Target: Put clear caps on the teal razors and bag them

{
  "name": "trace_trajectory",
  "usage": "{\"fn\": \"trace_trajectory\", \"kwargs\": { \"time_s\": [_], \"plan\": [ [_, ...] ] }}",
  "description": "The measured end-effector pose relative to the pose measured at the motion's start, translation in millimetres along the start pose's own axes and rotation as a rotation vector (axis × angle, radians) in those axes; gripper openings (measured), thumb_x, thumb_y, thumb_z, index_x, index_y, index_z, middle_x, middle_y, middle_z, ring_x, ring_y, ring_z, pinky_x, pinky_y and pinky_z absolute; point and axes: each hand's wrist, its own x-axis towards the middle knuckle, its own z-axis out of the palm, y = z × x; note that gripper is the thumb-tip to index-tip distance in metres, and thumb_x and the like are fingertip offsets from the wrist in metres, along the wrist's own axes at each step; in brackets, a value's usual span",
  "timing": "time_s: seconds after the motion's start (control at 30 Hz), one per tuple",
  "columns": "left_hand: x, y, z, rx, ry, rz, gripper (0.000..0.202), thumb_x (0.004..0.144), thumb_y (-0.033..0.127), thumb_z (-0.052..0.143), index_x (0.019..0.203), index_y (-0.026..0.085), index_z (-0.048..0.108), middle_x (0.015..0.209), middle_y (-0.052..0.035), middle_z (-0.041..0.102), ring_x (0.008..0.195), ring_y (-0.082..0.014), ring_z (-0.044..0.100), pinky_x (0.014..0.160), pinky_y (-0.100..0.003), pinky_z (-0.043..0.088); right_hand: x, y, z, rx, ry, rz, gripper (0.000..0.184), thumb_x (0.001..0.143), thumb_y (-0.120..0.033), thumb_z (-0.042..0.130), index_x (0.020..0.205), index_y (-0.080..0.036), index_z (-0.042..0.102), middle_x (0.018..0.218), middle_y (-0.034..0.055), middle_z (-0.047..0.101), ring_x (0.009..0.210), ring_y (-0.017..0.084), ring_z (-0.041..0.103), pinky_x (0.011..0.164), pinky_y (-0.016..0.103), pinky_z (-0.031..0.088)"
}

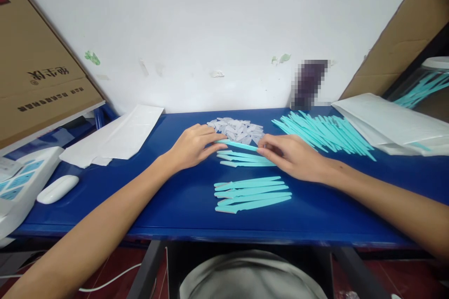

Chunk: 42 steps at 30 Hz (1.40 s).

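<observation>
My left hand [193, 145] and my right hand [291, 155] meet over the middle of the blue table [168, 205]. Between their fingertips they pinch one thin teal plastic stick [235, 145], the left hand at its left tip, the right at its right end. Just below it lie two or three more teal sticks [242, 159]. Nearer to me a neat row of several teal sticks [251, 194] lies side by side. Behind the hands sits a heap of small clear plastic caps [238, 129].
A large loose pile of teal sticks [324, 133] lies at the right rear, beside white bags [389, 124]. White paper sheets [117, 136], a white mouse [58, 188] and a white device [17, 187] are at the left. Cardboard boxes [35, 65] flank both sides.
</observation>
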Motion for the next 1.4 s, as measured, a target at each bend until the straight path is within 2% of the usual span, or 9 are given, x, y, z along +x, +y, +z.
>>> {"fn": "trace_trajectory", "kwargs": {
  "time_s": [0.13, 0.3, 0.43, 0.53, 0.67, 0.83, 1.13, 1.27, 1.4],
  "plan": [
    [-0.9, -8.5, -4.7, -0.082, 0.012, -0.174, 0.041, 0.103, 0.037, 0.044, 0.084, 0.017, 0.074, 0.099, -0.0064, 0.071, 0.090, -0.0193, 0.062, 0.083, -0.035, 0.039, 0.1, -0.4, -1.9, -0.041, -0.050, -0.050, 0.019, 0.098, -0.027, 0.048, 0.085, -0.019, 0.060, 0.081, 0.0026, 0.065, 0.068, 0.015, 0.055, 0.063, 0.027, 0.036],
    [-6.0, -23.1, -1.2, -0.070, -0.087, -0.360, 0.052, 0.102, 0.040, 0.041, 0.062, 0.018, 0.066, 0.068, -0.0029, 0.067, 0.082, -0.0207, 0.061, 0.090, -0.040, 0.034, 0.9, 3.5, -0.8, -0.143, -0.111, -0.046, 0.019, 0.095, -0.027, 0.051, 0.082, -0.019, 0.062, 0.083, 0.0038, 0.065, 0.071, 0.017, 0.056, 0.062, 0.028, 0.035],
    [-7.6, -27.3, 5.4, -0.115, -0.154, -0.469, 0.048, 0.104, 0.043, 0.035, 0.091, 0.018, 0.074, 0.056, 0.0005, 0.059, 0.059, -0.0172, 0.058, 0.076, -0.033, 0.041, 0.3, 3.3, -3.5, -0.275, -0.076, -0.101, 0.022, 0.097, -0.030, 0.050, 0.087, -0.017, 0.066, 0.083, 0.0052, 0.064, 0.071, 0.018, 0.056, 0.062, 0.030, 0.035],
    [-5.8, -25.9, 10.3, -0.083, -0.234, -0.435, 0.042, 0.102, 0.039, 0.038, 0.124, 0.017, 0.066, 0.068, -0.0015, 0.066, 0.064, -0.0193, 0.062, 0.068, -0.030, 0.043, -2.3, -3.8, -7.0, -0.226, -0.101, -0.231, 0.025, 0.099, -0.032, 0.049, 0.093, -0.017, 0.068, 0.084, 0.0053, 0.064, 0.074, 0.018, 0.058, 0.066, 0.031, 0.038],
    [-1.2, -23.3, 16.8, 0.009, -0.277, -0.293, 0.043, 0.103, 0.033, 0.035, 0.135, 0.019, 0.060, 0.101, -0.0092, 0.069, 0.086, -0.0223, 0.066, 0.077, -0.031, 0.047, -5.7, -14.9, -5.8, -0.100, -0.216, -0.317, 0.024, 0.097, -0.035, 0.055, 0.100, -0.018, 0.072, 0.086, 0.0043, 0.066, 0.076, 0.017, 0.060, 0.068, 0.031, 0.040],
    [3.4, -21.5, 20.7, 0.114, -0.390, -0.253, 0.049, 0.103, 0.028, 0.033, 0.151, 0.029, 0.044, 0.102, -0.0084, 0.061, 0.072, -0.0187, 0.061, 0.065, -0.028, 0.045, -6.4, -16.0, 0.2, 0.008, -0.281, -0.293, 0.026, 0.099, -0.035, 0.055, 0.104, -0.020, 0.075, 0.088, 0.0043, 0.068, 0.078, 0.016, 0.063, 0.069, 0.029, 0.044],
    [-5.0, -24.4, 5.6, -0.023, -0.364, -0.180, 0.040, 0.101, 0.028, 0.041, 0.130, 0.022, 0.068, 0.092, -0.0072, 0.064, 0.076, -0.0176, 0.060, 0.067, -0.027, 0.042, -3.7, -16.3, -4.2, 0.078, -0.348, -0.147, 0.018, 0.096, -0.029, 0.057, 0.097, -0.020, 0.073, 0.090, 0.0033, 0.067, 0.072, 0.014, 0.060, 0.064, 0.027, 0.042],
    [-7.1, -26.8, -3.8, -0.207, -0.241, -0.288, 0.031, 0.097, 0.035, 0.052, 0.105, 0.020, 0.078, 0.065, 0.0010, 0.060, 0.056, -0.0117, 0.050, 0.063, -0.026, 0.040, -2.0, -17.6, -10.7, 0.068, -0.413, -0.061, 0.011, 0.088, -0.027, 0.062, 0.094, -0.020, 0.068, 0.087, 0.0021, 0.063, 0.069, 0.014, 0.053, 0.060, 0.026, 0.039],
    [-6.1, -26.1, -5.9, -0.267, -0.204, -0.423, 0.032, 0.096, 0.034, 0.051, 0.105, 0.018, 0.077, 0.047, 0.0060, 0.044, 0.046, -0.0107, 0.039, 0.053, -0.025, 0.033, -1.7, -15.5, -13.1, 0.083, -0.447, -0.032, 0.007, 0.083, -0.025, 0.063, 0.089, -0.020, 0.065, 0.083, 0.0014, 0.061, 0.068, 0.015, 0.052, 0.059, 0.026, 0.037]
  ]
}}
